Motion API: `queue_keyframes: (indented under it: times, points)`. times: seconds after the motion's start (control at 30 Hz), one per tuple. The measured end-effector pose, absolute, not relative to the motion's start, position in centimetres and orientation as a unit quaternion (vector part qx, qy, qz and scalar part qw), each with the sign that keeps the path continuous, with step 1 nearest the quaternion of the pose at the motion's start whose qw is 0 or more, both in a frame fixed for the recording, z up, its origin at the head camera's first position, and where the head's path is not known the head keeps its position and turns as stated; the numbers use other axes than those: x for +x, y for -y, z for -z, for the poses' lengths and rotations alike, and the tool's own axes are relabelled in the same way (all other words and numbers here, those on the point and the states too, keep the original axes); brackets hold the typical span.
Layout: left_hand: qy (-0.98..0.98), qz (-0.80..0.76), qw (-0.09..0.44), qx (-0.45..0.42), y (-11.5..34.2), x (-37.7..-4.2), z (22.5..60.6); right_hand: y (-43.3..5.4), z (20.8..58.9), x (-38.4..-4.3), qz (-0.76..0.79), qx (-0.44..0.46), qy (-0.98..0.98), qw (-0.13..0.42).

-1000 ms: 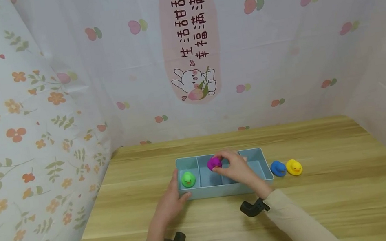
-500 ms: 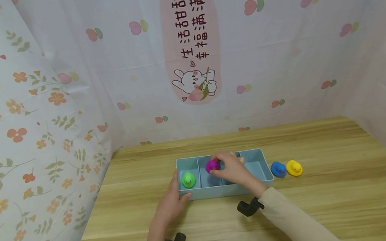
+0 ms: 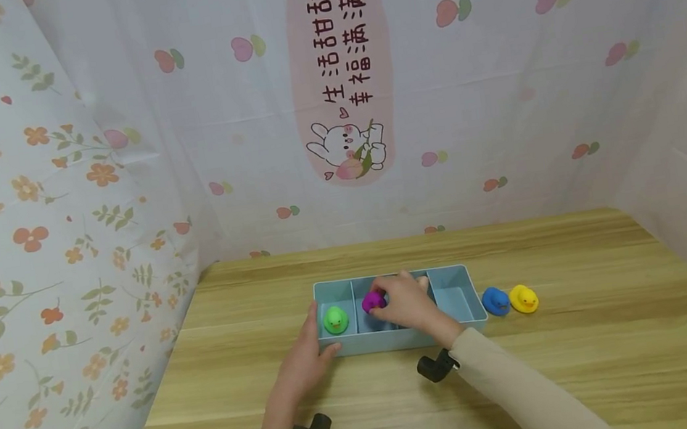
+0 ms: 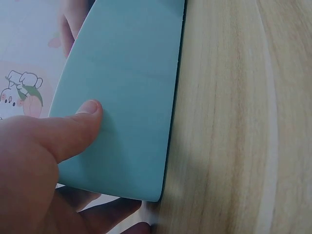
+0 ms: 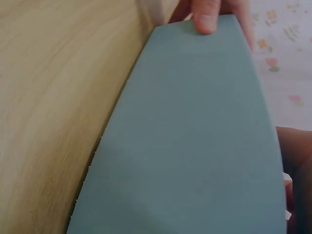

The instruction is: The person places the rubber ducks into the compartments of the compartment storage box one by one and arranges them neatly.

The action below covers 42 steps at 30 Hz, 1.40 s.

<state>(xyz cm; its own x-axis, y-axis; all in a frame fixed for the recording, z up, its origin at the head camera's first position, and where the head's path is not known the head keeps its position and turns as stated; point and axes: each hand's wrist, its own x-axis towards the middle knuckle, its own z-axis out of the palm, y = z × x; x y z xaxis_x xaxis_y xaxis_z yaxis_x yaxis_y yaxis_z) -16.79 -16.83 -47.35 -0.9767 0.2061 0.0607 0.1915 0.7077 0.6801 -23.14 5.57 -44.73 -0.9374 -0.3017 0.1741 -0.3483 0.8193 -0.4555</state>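
Note:
A light blue divided box (image 3: 381, 342) lies lengthwise on the table. My left hand (image 3: 301, 363) grips its left end; in the left wrist view the thumb (image 4: 87, 114) presses on the front wall and the fingers lie round the end. Between thumb and fingers my right hand (image 3: 405, 303) pinches a purple rubber duck (image 3: 372, 303), at the second compartment from the left. Whether the duck touches the box floor cannot be seen. In the leftmost compartment sits a green rubber duck (image 3: 335, 320). The box wall hides most of my right hand in the right wrist view.
Right of the box, a blue rubber duck (image 3: 496, 301) and a yellow rubber duck (image 3: 524, 299) stand side by side on the wooden table (image 3: 598, 340). A printed curtain (image 3: 472, 94) hangs behind the table, and a flowered one (image 3: 63, 283) at the left.
My right hand has moved slightly left and down with the purple rubber duck, lower into the second compartment. My left hand and the box have stayed in place.

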Motion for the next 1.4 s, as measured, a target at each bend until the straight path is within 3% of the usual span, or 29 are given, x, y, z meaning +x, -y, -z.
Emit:
queue_keyframes:
  times: [0.47, 1.4]
  points:
    - [-0.923, -0.370, 0.014, 0.108, 16.9, -16.9, 47.6, -4.3, 44.9, -23.5, -0.156, 0.173, 0.972, 0.024]
    - [-0.924, -0.367, 0.011, 0.103, 16.9, -16.7, 47.4, -3.7, 44.8, -23.5, -0.145, 0.170, 0.975, -0.002]
